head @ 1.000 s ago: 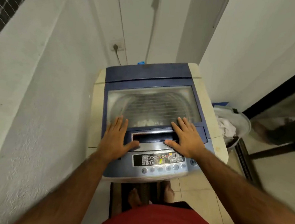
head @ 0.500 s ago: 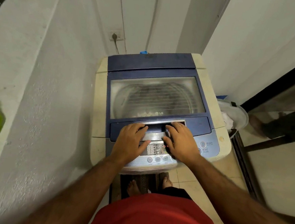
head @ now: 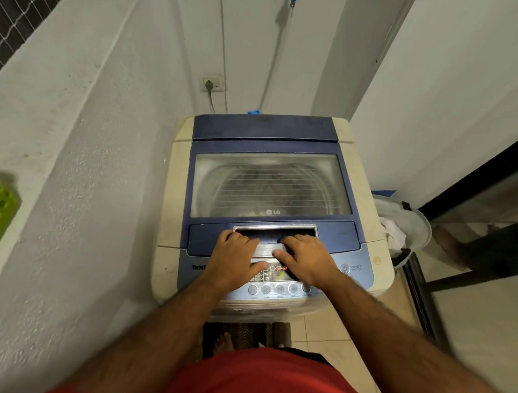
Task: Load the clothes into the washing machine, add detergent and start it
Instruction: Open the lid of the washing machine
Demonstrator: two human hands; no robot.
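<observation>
Both hands had slid back from the glass: left hand (head: 233,258) and right hand (head: 306,260), fingers curled into the lid handle (head: 273,230) of the shut washing machine (head: 367,260), apparently about to lift.

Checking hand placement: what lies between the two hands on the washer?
In the head view, the silver handle strip and lit display lie between left hand and right hand.
</observation>
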